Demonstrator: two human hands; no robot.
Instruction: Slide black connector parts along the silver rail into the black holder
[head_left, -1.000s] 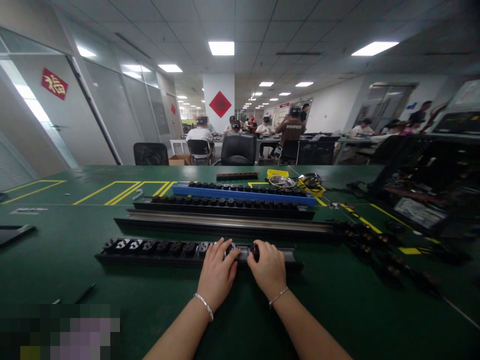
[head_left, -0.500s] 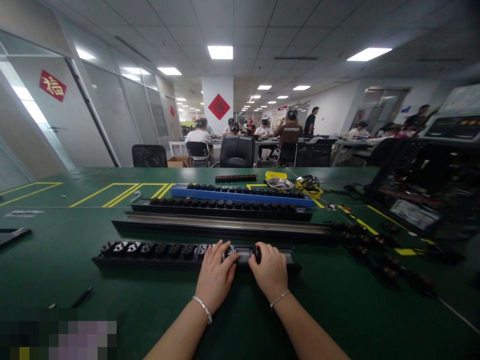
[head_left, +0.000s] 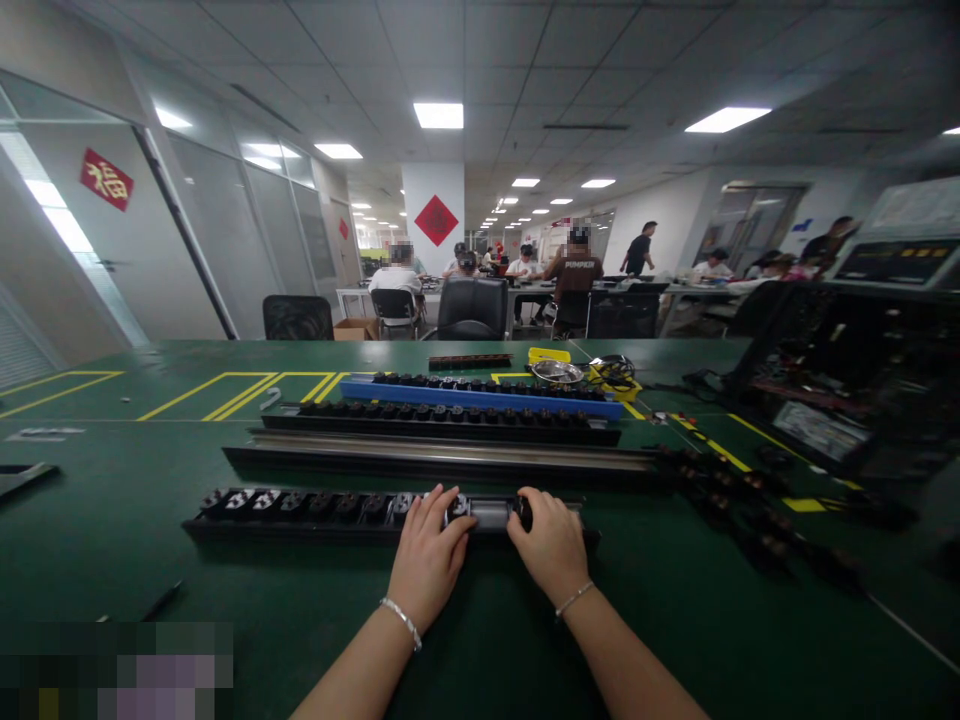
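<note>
A long black rail [head_left: 300, 535] lies across the table before me, with a row of black socket-like modules [head_left: 322, 505] seated in its channel. My left hand [head_left: 431, 545] rests over the row, thumb and fingers curled round a module [head_left: 457, 508] with a pale, shiny top. Near the rail's right end, my right hand [head_left: 551, 540] pinches another black module [head_left: 524, 514], mostly hidden by the fingers. Bare metallic channel [head_left: 489, 512] shows between my two hands. Each wrist wears a bracelet.
Behind lie a rail with a bare metal channel [head_left: 450, 450], a black filled rail [head_left: 337, 422] and a blue filled rail [head_left: 480, 394]. Loose dark parts [head_left: 750, 510] spread to the right, near an open-sided machine [head_left: 825, 370]. A metal dish [head_left: 556, 371] and a pen-like object [head_left: 161, 600] also lie here.
My right hand has slid slightly right along the rail with its module, widening the bare stretch between my hands. My left hand stays almost in place.
</note>
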